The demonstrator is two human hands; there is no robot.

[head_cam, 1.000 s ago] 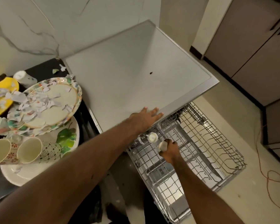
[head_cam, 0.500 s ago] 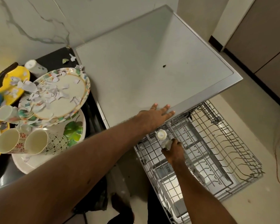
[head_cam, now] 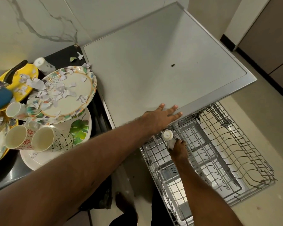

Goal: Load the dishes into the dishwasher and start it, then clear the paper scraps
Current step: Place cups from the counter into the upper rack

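On the plate [head_cam: 93, 82], scraps [head_cam: 62, 92] with "tape"

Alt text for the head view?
The right hand grips a small cup in the pulled-out dishwasher rack, beside an upturned cup; the left hand rests flat on the dishwasher top. Scrap-covered plates and cups sit piled on the counter.

Wall [head_cam: 39, 22]: white marble, grey veining, 11 o'clock.
Counter [head_cam: 60, 57]: black, 9 o'clock.
Cabinets [head_cam: 271, 38]: brown flat doors, 2 o'clock.
Skirting [head_cam: 227, 42]: black strip at cabinet foot, 2 o'clock.
Floor [head_cam: 260, 111]: beige, 3 o'clock.
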